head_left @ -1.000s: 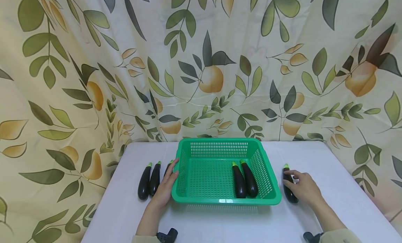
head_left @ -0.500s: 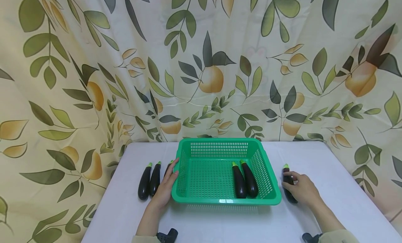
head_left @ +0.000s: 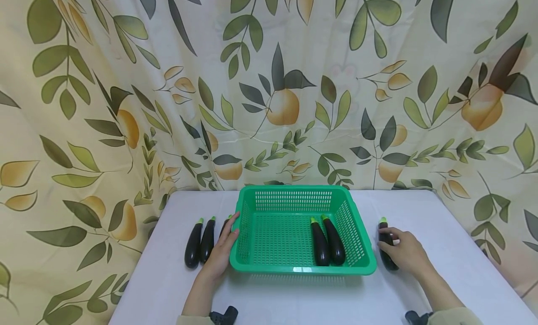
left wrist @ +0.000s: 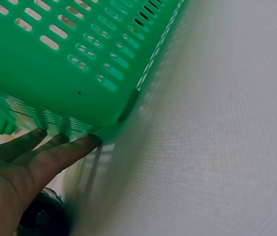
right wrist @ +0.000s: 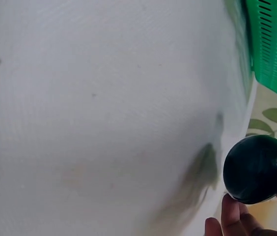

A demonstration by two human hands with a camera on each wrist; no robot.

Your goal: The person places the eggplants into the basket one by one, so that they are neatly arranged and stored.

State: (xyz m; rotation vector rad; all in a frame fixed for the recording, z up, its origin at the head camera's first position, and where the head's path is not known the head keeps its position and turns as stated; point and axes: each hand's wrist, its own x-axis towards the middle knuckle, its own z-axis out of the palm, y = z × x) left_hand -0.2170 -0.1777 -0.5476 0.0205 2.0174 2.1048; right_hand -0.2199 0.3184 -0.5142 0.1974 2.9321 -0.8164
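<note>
On the table's right side, my right hand (head_left: 404, 252) holds a dark purple eggplant (head_left: 385, 243) with a green stem end, thumb on one side and fingers on the other. The right wrist view shows the round glossy bottom of this eggplant (right wrist: 256, 169) between the fingers. My left hand (head_left: 220, 255) rests with extended fingers against the left side of a green plastic basket (head_left: 302, 269); the left wrist view shows the fingertips touching its wall (left wrist: 55, 98). Two eggplants (head_left: 320, 243) lie side by side in the basket's right part.
Left of the basket lie two more eggplants (head_left: 193, 245), and another eggplant (head_left: 224, 224) is partly hidden behind my left hand. A white cloth (head_left: 294, 301) covers the table. Behind it hangs a curtain (head_left: 319, 152) printed with leaves and fruit.
My right hand's thumb and fingers have settled around the eggplant, which has shifted very slightly. The left hand and basket stay where they were.
</note>
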